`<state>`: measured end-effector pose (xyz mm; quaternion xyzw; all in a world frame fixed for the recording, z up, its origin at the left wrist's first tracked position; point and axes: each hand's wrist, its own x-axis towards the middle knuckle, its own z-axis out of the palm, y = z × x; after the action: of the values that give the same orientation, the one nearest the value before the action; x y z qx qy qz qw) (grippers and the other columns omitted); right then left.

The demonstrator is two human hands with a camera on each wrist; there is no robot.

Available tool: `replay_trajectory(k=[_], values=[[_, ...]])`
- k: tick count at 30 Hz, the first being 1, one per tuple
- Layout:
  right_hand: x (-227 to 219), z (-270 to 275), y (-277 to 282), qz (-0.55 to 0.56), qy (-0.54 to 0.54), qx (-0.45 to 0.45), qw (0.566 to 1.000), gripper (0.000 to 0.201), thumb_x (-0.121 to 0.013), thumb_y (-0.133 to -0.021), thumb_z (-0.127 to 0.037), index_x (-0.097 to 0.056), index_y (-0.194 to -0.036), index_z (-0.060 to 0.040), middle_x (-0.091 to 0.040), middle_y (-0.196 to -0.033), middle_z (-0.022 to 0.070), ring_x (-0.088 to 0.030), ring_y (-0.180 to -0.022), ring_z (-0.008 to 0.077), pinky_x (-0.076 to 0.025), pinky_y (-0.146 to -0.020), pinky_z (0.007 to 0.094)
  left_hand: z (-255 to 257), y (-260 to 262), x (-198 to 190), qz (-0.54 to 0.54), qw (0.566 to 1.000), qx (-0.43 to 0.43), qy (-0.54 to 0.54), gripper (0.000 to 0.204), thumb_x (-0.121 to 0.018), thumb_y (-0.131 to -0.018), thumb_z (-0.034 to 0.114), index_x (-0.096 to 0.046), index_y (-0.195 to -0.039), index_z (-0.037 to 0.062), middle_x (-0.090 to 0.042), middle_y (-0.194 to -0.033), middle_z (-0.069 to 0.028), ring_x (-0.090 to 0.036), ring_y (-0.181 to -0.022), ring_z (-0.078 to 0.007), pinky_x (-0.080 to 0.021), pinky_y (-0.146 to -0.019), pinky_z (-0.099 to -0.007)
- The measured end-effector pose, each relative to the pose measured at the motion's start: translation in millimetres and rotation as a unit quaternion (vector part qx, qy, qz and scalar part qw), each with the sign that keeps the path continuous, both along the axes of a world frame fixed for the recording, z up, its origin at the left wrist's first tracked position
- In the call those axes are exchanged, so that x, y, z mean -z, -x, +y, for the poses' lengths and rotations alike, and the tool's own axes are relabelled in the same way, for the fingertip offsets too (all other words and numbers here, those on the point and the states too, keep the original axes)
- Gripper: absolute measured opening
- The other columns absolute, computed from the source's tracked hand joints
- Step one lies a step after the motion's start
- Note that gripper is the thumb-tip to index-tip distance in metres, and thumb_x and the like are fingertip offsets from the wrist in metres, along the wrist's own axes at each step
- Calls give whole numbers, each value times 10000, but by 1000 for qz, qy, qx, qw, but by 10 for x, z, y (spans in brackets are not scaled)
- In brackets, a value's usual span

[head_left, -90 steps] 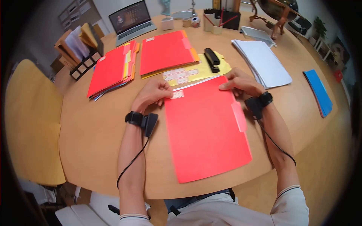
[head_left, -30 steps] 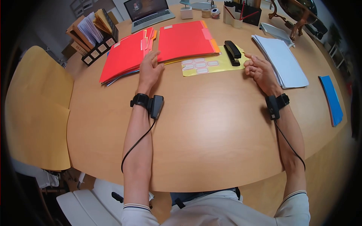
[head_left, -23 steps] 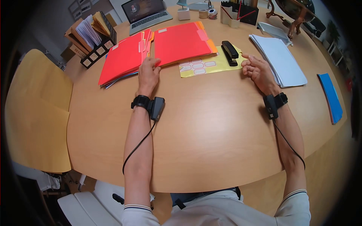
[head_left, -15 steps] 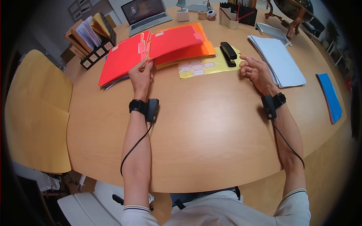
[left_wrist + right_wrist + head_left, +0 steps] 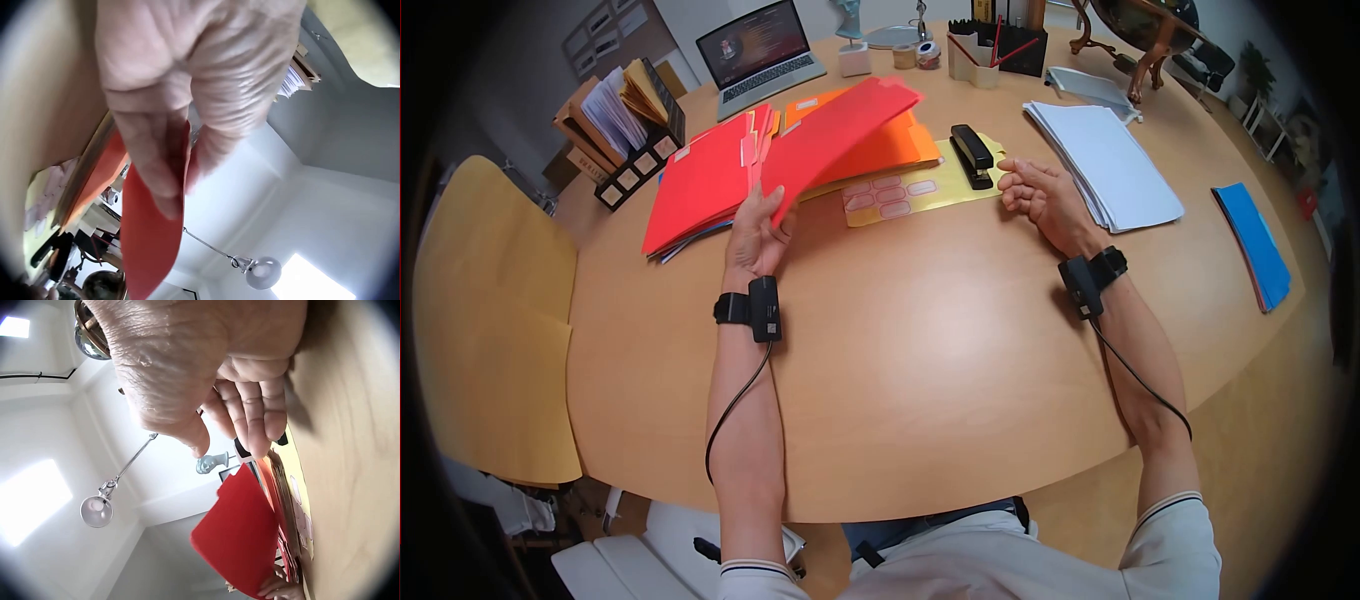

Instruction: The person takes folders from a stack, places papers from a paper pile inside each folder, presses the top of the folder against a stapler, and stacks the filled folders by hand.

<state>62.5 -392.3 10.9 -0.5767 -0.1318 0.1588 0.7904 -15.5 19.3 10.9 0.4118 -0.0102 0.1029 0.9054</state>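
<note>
By its near left corner, my left hand [image 5: 755, 235] pinches a red file folder [image 5: 840, 135] between thumb and fingers. The folder tilts up over a pile topped by an orange folder [image 5: 905, 148]. In the left wrist view, the red folder [image 5: 150, 234] bends upward from the fingertips. My right hand [image 5: 1045, 200] rests on its edge on the table with fingers loosely curled, holding nothing, close to a black stapler [image 5: 972, 157]. That stapler stands on a yellow sheet [image 5: 925, 190] bearing red-bordered labels. Left of the lifted folder lies another stack of red folders [image 5: 700, 185].
A stack of white paper [image 5: 1105, 165] lies beyond my right hand, with a narrow blue stack [image 5: 1252, 245] farther right. At the back are a file holder [image 5: 640, 165], a laptop [image 5: 760, 75] and a pen holder [image 5: 975, 65]. The table's edge [image 5: 940, 512] curves near my body.
The red folder held in front by both hands earlier is gone from there. My left hand has since gripped the right pile's top red folder and raised it, uncovering an orange one.
</note>
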Motion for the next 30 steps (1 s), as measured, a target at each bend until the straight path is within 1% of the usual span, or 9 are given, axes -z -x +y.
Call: replay_trajectory(k=[7, 12, 15, 17, 21, 23, 24, 26, 30], values=[[-63, 5, 34, 30, -53, -31, 998, 502, -527, -1059, -457, -608, -1191, 20, -691, -959, 84, -671, -835, 151, -550, -789, 294, -418, 119, -202, 36, 951, 179, -249, 605, -822, -791, -13, -557, -1334, 15, -713, -1140, -50, -699, -909, -83, -573, -750, -199], [-82, 85, 102, 3, -49, 18, 999, 422, -562, -1054, -327, -583, -1279, 28, -684, -1202, 119, -670, -1086, 161, -546, -928, 329, -440, 79, -162, 77, 899, 246, -355, 624, -847, -754, -22, -567, -1311, 11, -726, -1026, 3, -689, -788, -42, -570, -696, -194], [-82, 64, 107, -13, -78, -6, 997, 373, -596, -1027, -243, -601, -1262, 47, -702, -1197, 115, -693, -1063, 154, -548, -918, 317, -478, 99, -197, 50, 879, 259, -397, 583, -825, -830, 79, -541, -1333, 3, -713, -1046, -20, -696, -788, -64, -580, -690, -209], [-73, -5, 87, -6, -62, -44, 997, 352, -593, -1019, -213, -614, -1251, 51, -716, -1150, 107, -702, -1008, 153, -549, -910, 314, -509, 115, -238, 82, 931, 180, -307, 584, -761, -931, 293, -504, -1368, 3, -692, -1117, -52, -702, -819, -88, -588, -702, -231], [18, -51, -20, 2, -36, -150, 988, 292, -608, -977, -131, -648, -1185, 70, -739, -1046, 111, -721, -855, 142, -570, -808, 280, -464, 1, -86, 35, 961, 35, -272, 660, -640, -995, 470, -448, -1425, 7, -663, -1184, -95, -702, -923, -123, -602, -747, -277], [24, -70, -21, 3, -8, -157, 988, 273, -618, -962, -113, -657, -1155, 77, -740, -1024, 115, -720, -829, 135, -572, -775, 266, -452, -53, -29, 14, 936, -132, -325, 627, -580, -1025, 493, -494, -1399, -3, -652, -1215, -106, -681, -1038, -156, -585, -818, -305], [-6, -60, 6, 4, 20, -164, 986, 253, -629, -948, -94, -666, -1124, 83, -740, -1002, 120, -719, -803, 128, -575, -743, 252, -406, -119, 34, 15, 936, -133, -325, 627, -580, -1025, 493, -494, -1399, -3, -652, -1215, -106, -681, -1038, -156, -585, -818, -305], [-87, 9, 110, 11, 22, -163, 986, 244, -632, -941, -82, -668, -1115, 86, -739, -997, 122, -717, -793, 126, -575, -730, 247, -348, -210, 66, -63, 843, -221, -486, 563, -532, -1054, 477, -593, -1319, -17, -668, -1165, -108, -660, -1088, -167, -544, -876, -305], [-157, 156, 259, 32, 2, -160, 987, 228, -639, -942, -73, -673, -1100, 88, -739, -989, 120, -712, -794, 119, -575, -742, 248, -444, -190, 68, -33, 804, -115, -583, 547, -495, -1073, 476, -674, -1225, -17, -647, -933, -35, -642, -928, -147, -504, -794, -292]])
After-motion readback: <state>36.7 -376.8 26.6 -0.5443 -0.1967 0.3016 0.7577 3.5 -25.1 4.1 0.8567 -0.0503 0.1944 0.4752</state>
